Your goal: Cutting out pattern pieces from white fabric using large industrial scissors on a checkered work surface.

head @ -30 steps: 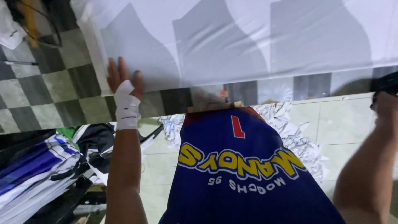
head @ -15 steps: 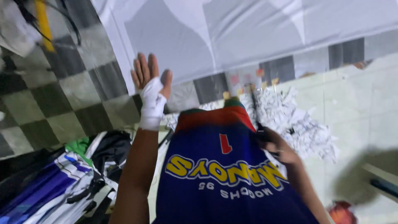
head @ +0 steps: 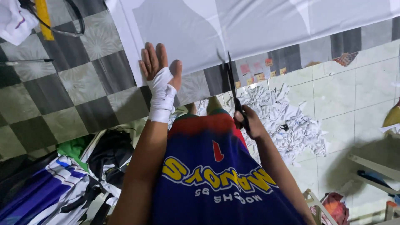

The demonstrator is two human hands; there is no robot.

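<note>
White sheet [head: 258,25], laid flat on a checkered floor [head: 62,96], with black scissors [head: 234,89] at its near edge.

Scissors: blades pointing up towards the sheet's edge, tips at it; handles enclosed by the right hand [head: 249,121], fingers wrapped tight on them. Left hand [head: 157,68]: palm down, fingers spread flat on the sheet's near corner; white bandage [head: 161,96] round wrist and palm. Person's blue jersey [head: 216,175], red at the collar, fills the lower centre. Heap of white paper scraps [head: 287,116] on pale tiles just right of the scissors. Pile of folded garments [head: 62,183], blue, white and black, lower left.
</note>
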